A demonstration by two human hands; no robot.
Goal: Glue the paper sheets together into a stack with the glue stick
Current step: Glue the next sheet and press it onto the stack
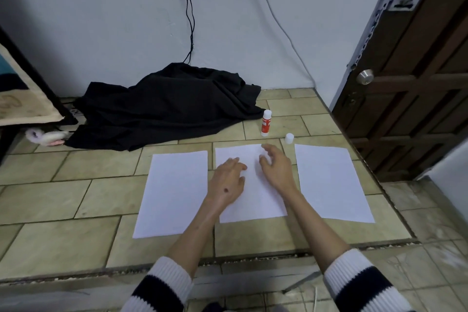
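Three white paper sheets lie side by side on the tiled floor: a left sheet (172, 192), a middle sheet (253, 200) and a right sheet (331, 182). My left hand (228, 182) rests flat on the middle sheet, palm down. My right hand (274, 164) hovers over the same sheet's upper right part, fingers spread and curled, holding nothing. A red-and-white glue stick (266, 123) stands upright on the floor beyond the middle sheet. Its white cap (289, 138) sits on the floor just to its right, off the stick.
A heap of black cloth (167, 106) lies against the wall at the back left. A dark wooden door (410, 78) stands at the right. Cables hang down the wall. A floor step edge (253, 256) runs across in front of the sheets.
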